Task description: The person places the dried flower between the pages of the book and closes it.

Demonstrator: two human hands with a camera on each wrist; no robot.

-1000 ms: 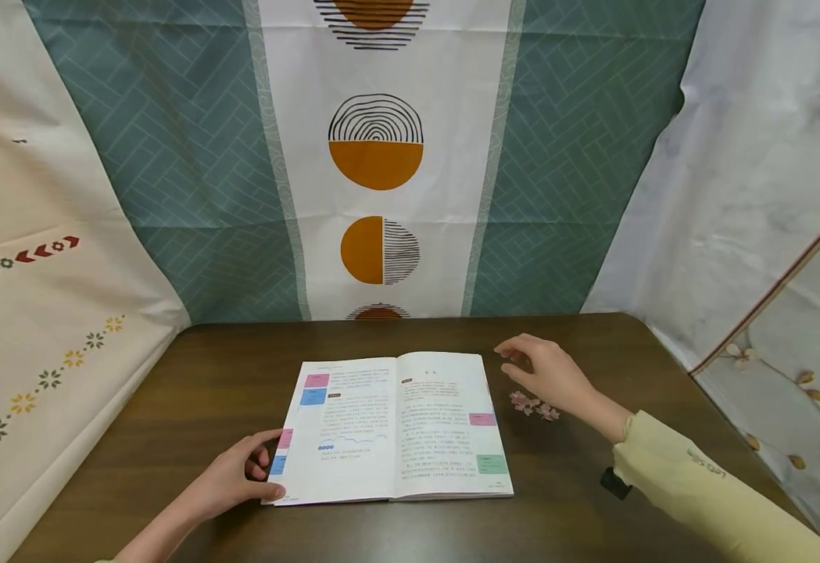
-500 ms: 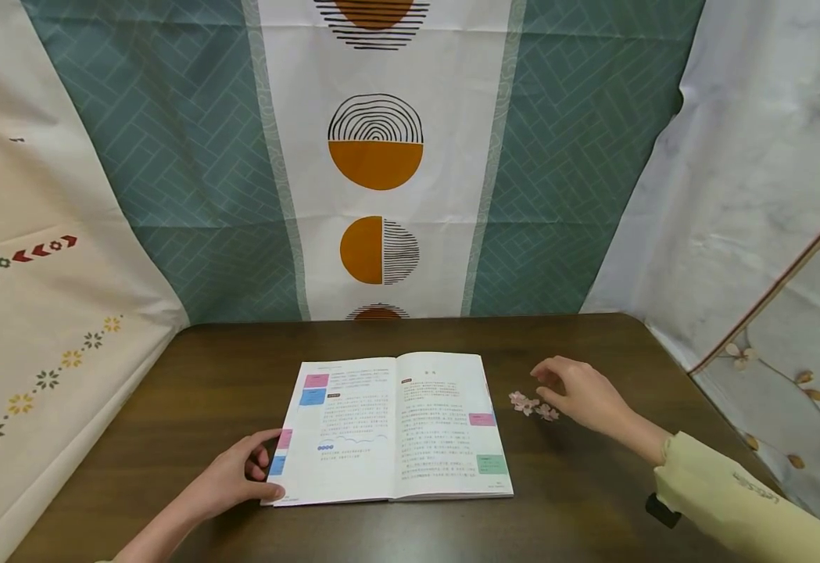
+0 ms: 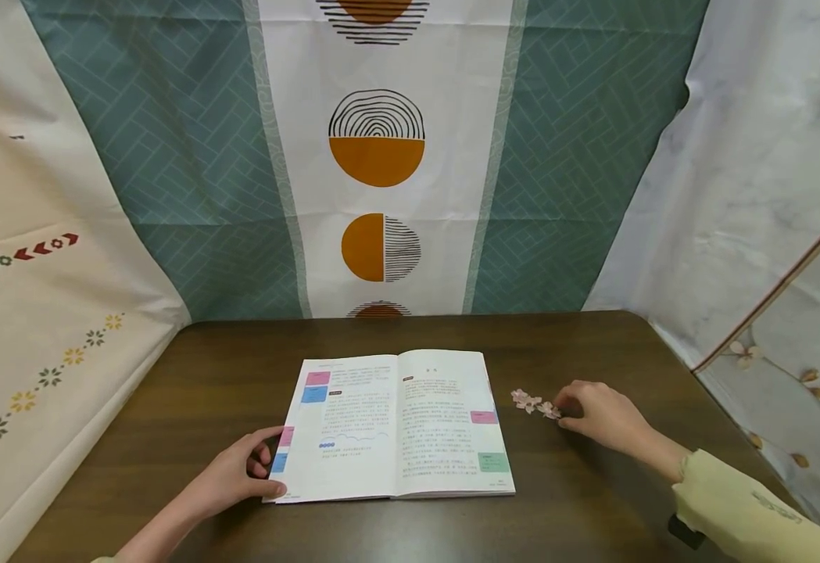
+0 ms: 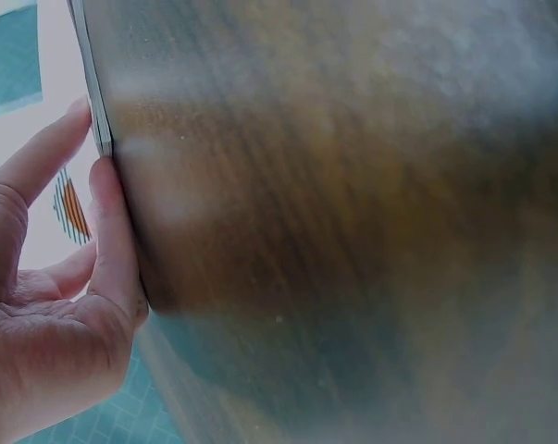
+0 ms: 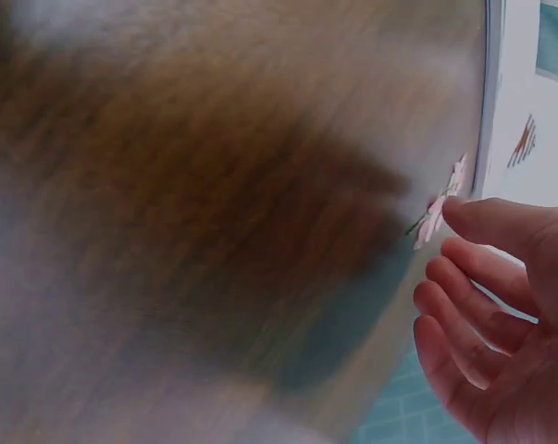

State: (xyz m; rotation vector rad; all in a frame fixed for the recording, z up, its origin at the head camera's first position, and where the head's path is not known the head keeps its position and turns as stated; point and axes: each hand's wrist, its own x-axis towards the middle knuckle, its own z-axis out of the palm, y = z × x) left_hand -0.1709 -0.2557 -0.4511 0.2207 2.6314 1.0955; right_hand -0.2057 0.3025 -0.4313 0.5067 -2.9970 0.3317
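An open book (image 3: 431,426) lies flat on the table, its printed pages marked with pink, blue and green blocks. At its left edge rests my left hand (image 3: 230,477), thumb on the lower corner and index fingertip touching the side higher up. Right of the book is a small pink flower sprig (image 3: 532,403). My right hand (image 3: 603,414) is at the sprig's right end, with thumb and index finger apart. In the right wrist view the thumb overlaps the pink flower sprig (image 5: 433,217); whether it touches is unclear. The other fingers are loosely bent.
The dark wooden table (image 3: 241,367) has rounded far corners. A teal and white patterned cloth (image 3: 381,180) hangs behind it. Pale cloths hang at the left and right sides. A black wrist device (image 3: 685,533) sits beneath the right sleeve.
My right hand has moved right and down from beside the book's far corner to the right end of the flower sprig. The left hand and book stay in place.
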